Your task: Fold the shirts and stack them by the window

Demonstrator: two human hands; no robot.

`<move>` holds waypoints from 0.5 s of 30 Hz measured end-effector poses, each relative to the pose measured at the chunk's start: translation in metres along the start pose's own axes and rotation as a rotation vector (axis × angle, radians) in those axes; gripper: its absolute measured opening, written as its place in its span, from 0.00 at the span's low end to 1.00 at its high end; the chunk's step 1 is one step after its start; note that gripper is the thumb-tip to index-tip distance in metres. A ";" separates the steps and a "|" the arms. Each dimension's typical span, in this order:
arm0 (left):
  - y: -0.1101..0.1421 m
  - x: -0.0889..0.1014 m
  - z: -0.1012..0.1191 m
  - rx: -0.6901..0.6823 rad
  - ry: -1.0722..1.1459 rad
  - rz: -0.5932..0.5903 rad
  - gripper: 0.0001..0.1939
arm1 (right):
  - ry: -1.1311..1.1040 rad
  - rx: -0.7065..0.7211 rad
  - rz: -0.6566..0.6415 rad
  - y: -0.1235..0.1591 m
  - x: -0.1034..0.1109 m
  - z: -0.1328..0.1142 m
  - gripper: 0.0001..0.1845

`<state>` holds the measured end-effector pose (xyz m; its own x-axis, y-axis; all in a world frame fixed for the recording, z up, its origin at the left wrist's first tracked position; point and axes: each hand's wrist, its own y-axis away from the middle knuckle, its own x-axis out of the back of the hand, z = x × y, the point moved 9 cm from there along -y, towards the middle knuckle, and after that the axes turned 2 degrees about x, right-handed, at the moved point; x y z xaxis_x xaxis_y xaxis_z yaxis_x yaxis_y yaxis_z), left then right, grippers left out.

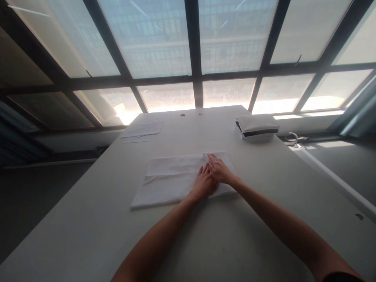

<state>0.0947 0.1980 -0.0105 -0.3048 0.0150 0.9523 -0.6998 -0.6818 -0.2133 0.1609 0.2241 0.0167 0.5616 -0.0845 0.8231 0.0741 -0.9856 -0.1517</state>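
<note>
A folded white cloth (170,188) lies flat on the white table (96,223), with a crease across its left part and a folded section at its right end. My left hand (205,183) rests on the cloth right of its middle, palm down and fingers outstretched. Close against it, my right hand (219,169) lies on the right section with its fingers pointing away and to the left. The two hands touch or overlap. Neither holds anything that I can see, though the undersides of both are hidden.
A stack of folded white cloth with a dark layer (257,124) sits at the table's back right. Sheets of paper (143,130) lie at the back left. Behind the table are windows with dark frames (194,39). A shiny metal object (295,139) stands beyond the right edge.
</note>
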 end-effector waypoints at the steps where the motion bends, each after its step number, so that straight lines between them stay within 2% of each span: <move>1: 0.001 0.001 -0.003 0.043 -0.015 0.007 0.34 | 0.021 -0.037 -0.028 -0.012 -0.007 0.005 0.32; 4: 0.003 0.003 -0.010 0.163 -0.035 0.000 0.35 | 0.118 -0.060 -0.068 -0.033 -0.017 0.023 0.30; 8: 0.003 0.004 -0.012 0.218 -0.058 -0.038 0.34 | 0.270 -0.020 -0.055 -0.041 -0.018 0.038 0.29; 12: 0.003 0.004 -0.012 0.213 -0.083 -0.051 0.31 | 0.274 -0.130 0.095 -0.042 -0.003 0.048 0.29; 15: 0.003 0.003 -0.012 0.206 -0.097 -0.053 0.30 | 0.244 -0.148 0.197 -0.028 0.008 0.048 0.28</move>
<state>0.0843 0.2049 -0.0104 -0.2008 -0.0089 0.9796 -0.5635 -0.8169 -0.1229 0.2028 0.2584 0.0008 0.3385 -0.2903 0.8951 -0.1468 -0.9559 -0.2545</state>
